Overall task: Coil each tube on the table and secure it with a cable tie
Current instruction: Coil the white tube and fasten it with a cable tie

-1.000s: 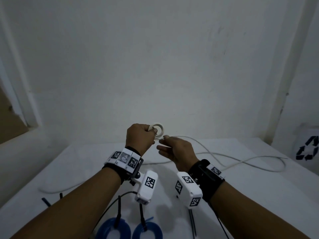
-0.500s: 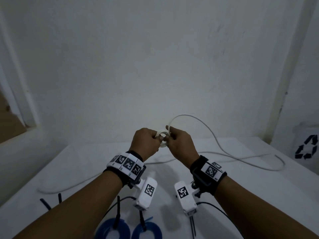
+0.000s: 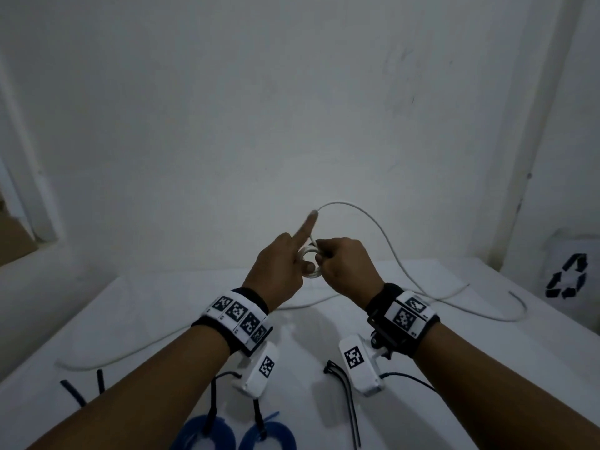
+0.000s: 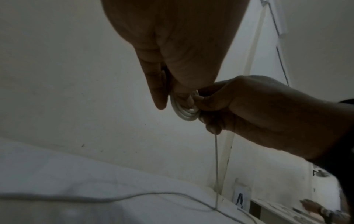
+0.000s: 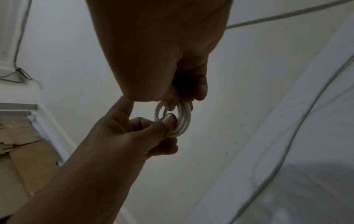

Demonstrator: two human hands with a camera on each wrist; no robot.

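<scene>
Thin white flexible tube [image 3: 383,228], partly wound into a small coil [image 3: 312,264], held above the white table [image 3: 422,368].

The left hand [image 3: 281,271] pinches the coil, index finger raised; the right hand [image 3: 345,269] grips the opposite side, feeding tube. Winding is in hand, I judge; next, another loop from the slack trailing right of the grip.

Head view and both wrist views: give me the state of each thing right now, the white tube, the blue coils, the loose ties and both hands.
white tube: partly coiled, rest trailing over the table, untied
blue coils: two, coiled, each with a black tie
loose black ties: lying unused on the table
left hand: pinches the coil, index finger straight
right hand: grips the coil's other side
</scene>
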